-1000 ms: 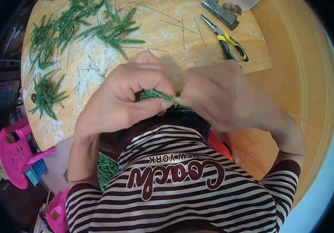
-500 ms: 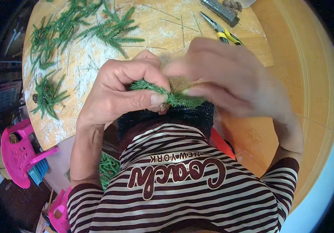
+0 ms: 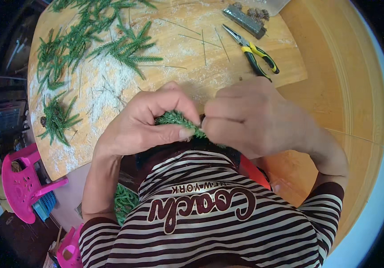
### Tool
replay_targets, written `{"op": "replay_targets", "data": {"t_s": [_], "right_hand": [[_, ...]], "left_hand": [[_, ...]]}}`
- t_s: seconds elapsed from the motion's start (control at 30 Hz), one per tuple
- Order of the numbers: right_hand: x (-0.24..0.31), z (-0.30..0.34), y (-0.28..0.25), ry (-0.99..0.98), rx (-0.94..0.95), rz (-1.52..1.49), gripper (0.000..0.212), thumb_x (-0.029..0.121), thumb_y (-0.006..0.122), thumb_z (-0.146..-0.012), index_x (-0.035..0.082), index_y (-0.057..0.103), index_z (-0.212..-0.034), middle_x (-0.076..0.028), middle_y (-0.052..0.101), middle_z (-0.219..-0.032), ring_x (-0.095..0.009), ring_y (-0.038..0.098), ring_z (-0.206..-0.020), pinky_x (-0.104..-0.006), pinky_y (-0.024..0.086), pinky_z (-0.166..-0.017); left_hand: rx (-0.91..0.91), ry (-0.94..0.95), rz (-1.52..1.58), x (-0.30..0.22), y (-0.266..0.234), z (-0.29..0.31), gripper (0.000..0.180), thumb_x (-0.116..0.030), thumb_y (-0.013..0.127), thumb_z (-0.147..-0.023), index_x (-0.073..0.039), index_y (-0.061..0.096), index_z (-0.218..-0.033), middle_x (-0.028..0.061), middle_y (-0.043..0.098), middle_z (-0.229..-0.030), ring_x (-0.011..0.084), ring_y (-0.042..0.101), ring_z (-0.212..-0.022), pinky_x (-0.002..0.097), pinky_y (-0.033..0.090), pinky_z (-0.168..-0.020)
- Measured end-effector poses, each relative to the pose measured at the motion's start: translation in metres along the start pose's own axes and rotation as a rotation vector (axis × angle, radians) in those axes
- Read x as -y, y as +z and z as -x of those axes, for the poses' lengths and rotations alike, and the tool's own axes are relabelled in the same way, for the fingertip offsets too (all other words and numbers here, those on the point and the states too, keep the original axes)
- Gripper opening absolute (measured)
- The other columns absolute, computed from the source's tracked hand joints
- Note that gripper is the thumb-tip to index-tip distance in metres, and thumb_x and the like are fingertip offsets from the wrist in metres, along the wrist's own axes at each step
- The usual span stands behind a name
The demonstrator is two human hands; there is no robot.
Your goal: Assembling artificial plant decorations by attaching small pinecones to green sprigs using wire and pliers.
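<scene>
Pinching a green sprig (image 3: pixel 176 119), both hands' fingers (image 3: pixel 187 132) hide its middle.

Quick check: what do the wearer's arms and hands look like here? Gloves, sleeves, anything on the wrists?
Both the left hand and the right hand are bare: no gloves, and no rings, watch or bands that show. The forearms are uncovered. The short sleeves belong to a T-shirt striped dark maroon and white, with dark maroon cuffs and maroon lettering across the chest.

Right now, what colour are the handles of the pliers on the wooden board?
The pliers have yellow and black handles, clearest in the head view, near the board's far right corner.
</scene>
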State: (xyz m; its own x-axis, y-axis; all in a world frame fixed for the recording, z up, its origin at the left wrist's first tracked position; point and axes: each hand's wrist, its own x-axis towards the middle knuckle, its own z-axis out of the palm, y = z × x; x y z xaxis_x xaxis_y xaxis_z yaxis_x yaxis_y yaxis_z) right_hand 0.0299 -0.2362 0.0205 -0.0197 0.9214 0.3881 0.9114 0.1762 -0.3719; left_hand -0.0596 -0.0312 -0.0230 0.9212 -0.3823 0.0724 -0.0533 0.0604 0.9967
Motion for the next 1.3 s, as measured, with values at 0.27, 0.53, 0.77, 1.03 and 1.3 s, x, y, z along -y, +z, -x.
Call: {"op": "replay_targets", "data": {"t_s": [0.27,0.53,0.77,1.03,1.3], "right_hand": [[-0.011,0.012,-0.006,0.422,-0.199,-0.376,0.003,0.003,0.058,-0.084,0.002,0.059,-0.087,-0.003,0.054,-0.073,-0.011,0.05,-0.061,-0.0255,0.037,-0.052],[0.014,0.01,0.023,0.672,-0.332,-0.453,0.013,0.002,0.06,-0.086,-0.001,0.059,-0.098,0.002,0.054,-0.079,-0.003,0.047,-0.07,-0.0171,0.038,-0.062],[0.011,0.0,0.067,0.702,-0.66,-0.644,0.008,0.002,0.056,-0.089,-0.001,0.058,-0.097,0.003,0.052,-0.08,-0.003,0.048,-0.072,-0.0161,0.038,-0.064],[-0.003,0.007,0.075,0.527,-0.545,-0.519,0.01,0.005,0.052,-0.092,0.0,0.058,-0.098,0.0,0.054,-0.084,-0.005,0.05,-0.072,-0.0184,0.04,-0.066],[0.018,0.018,0.066,0.716,-0.552,-0.88,0.021,0.007,0.052,-0.092,0.001,0.056,-0.111,-0.003,0.056,-0.088,-0.008,0.05,-0.071,-0.0196,0.04,-0.064]], "left_hand": [[-0.194,-0.069,0.18,-0.004,0.004,0.008,0.016,-0.005,0.064,-0.083,0.0,0.064,-0.098,0.0028,0.062,-0.085,0.0098,0.055,-0.079,0.0227,0.043,-0.073],[-0.443,-0.046,0.297,0.003,0.017,0.012,0.018,-0.006,0.061,-0.086,0.002,0.062,-0.102,0.0042,0.064,-0.095,0.0083,0.058,-0.082,0.0219,0.046,-0.075],[-0.479,0.058,0.097,0.009,0.026,0.014,0.016,-0.005,0.062,-0.085,0.001,0.063,-0.099,0.005,0.062,-0.093,0.0106,0.055,-0.088,0.0226,0.043,-0.079],[-0.508,0.284,-0.358,0.009,0.028,0.012,0.015,-0.004,0.061,-0.084,0.002,0.063,-0.098,0.0081,0.06,-0.094,0.015,0.054,-0.09,0.0238,0.042,-0.081],[-0.563,0.203,-0.11,0.015,0.03,0.009,0.014,-0.004,0.059,-0.086,0.002,0.063,-0.098,0.0067,0.062,-0.095,0.0103,0.056,-0.086,0.0224,0.044,-0.074]]}}
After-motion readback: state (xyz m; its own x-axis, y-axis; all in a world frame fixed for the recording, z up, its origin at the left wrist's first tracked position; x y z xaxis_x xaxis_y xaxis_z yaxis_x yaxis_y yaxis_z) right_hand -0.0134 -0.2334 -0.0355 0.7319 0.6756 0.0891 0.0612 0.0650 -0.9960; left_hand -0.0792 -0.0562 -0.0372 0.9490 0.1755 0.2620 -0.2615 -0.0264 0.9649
